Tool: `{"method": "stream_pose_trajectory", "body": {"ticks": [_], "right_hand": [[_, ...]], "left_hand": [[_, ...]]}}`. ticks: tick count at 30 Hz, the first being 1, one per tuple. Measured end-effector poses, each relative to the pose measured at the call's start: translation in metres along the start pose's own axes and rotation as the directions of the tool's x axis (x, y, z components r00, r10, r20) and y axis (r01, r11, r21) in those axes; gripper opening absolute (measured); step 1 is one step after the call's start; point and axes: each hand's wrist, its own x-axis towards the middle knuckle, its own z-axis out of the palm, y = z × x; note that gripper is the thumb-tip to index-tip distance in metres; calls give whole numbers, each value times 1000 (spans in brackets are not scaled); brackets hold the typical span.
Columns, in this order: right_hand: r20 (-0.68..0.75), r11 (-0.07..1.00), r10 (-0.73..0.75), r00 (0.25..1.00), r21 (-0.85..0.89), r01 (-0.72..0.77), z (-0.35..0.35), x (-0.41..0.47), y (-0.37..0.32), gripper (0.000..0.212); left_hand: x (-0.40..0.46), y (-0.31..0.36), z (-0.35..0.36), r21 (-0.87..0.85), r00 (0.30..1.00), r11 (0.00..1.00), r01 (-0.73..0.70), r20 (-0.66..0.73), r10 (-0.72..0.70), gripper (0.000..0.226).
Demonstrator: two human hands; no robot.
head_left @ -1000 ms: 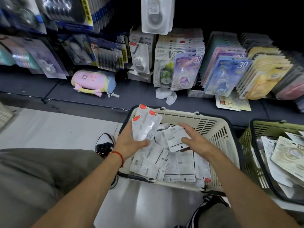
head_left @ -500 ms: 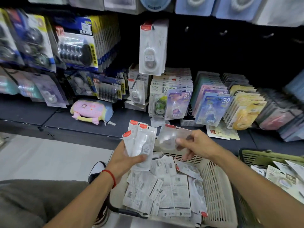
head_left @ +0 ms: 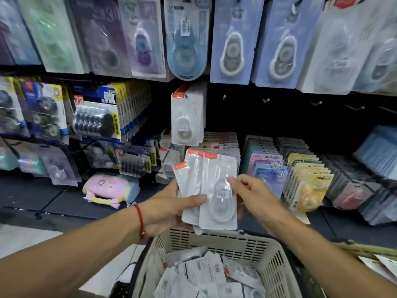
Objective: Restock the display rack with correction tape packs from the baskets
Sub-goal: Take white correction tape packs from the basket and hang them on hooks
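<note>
Far left of the display rack (head_left: 279,117), multi-roll packs in blue and yellow card (head_left: 96,117) hang in a deep row, with a pink plush pouch (head_left: 107,189) lying on the dark base shelf (head_left: 43,198) beneath them; the left hand (head_left: 169,209), a red string bracelet (head_left: 140,220) at its wrist, grips a fanned stack of white correction tape packs (head_left: 193,179), thumb pressed flat across the front faces and the other fingers curled behind, hidden from view; the stack is held upright above the far rim of the cream basket (head_left: 214,239), clear of it and in front of the rack's lower rows; the front pack (head_left: 219,201), red-tabbed at its top corner, overlaps the stack on its right side and is pinched by the right hand (head_left: 255,196), thumb on the clear blister, fingers curled round the right edge; directly above the hands a matching white pack (head_left: 187,117) hangs at the front of a row on a peg; bare pegs (head_left: 266,100) show to its right against the dark back panel; below, the cream basket holds loose white packs (head_left: 204,274) lying mostly face down; right of the hands, rows of blue and yellow carded packs (head_left: 305,181) stand on the base shelf; at the lower right edge the rim of a green basket (head_left: 365,250) shows.
</note>
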Motion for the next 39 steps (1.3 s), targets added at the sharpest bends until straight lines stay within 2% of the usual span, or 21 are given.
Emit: {"method": "stream_pose_trajectory", "body": {"ticks": [3,5,7,9,12,17,24,26,28,30,31,32,35,37,39], "right_hand": [[-164,993,1,986,118,18,13,6,-13,52],[-155,969,-26,988,239,63,15,7,-21,41],[-111,946,-120,987,287,147,14,7,-29,27],[-82,931,-191,978,301,206,11,10,-36,37],[-150,920,-301,942,213,328,8,21,-50,43],[-320,893,-392,863,96,441,7,44,-70,31],[-410,888,-375,831,97,449,10,58,-71,26],[-441,894,-378,814,56,445,9,60,-72,31],[-465,937,-332,821,-60,345,9,63,-72,45],[-461,940,-281,842,-309,145,8,65,-67,60],[-452,901,-302,839,-423,96,8,63,-65,61],[-427,877,-337,839,-467,115,10,61,-63,55],[-210,920,-345,915,-270,284,19,55,-60,25],[-72,924,-338,938,-216,316,28,52,-55,19],[-67,928,-344,937,-174,329,33,52,-51,20]], "left_hand": [[14,13,1,-57,997,997,-56,-48,54,75],[25,23,1,-111,989,985,-131,-87,122,73],[34,35,2,-114,973,969,-219,-100,208,71],[40,44,1,-105,954,951,-291,-110,279,65],[39,53,-3,-94,921,929,-357,-199,334,63],[31,63,-14,-70,853,895,-441,-342,393,68],[22,64,-26,-94,876,907,-411,-315,365,67],[22,66,-28,-140,886,907,-397,-316,339,65],[22,66,-29,-181,896,905,-385,-310,319,64],[22,66,-29,-168,897,909,-381,-305,319,64],[22,66,-28,-144,895,913,-381,-305,326,65],[22,65,-27,-117,893,917,-382,-304,333,66],[23,61,-22,-62,897,926,-373,-280,343,66],[24,58,-19,-52,906,929,-366,-250,343,67],[25,56,-16,-53,911,930,-364,-230,343,62]]}}
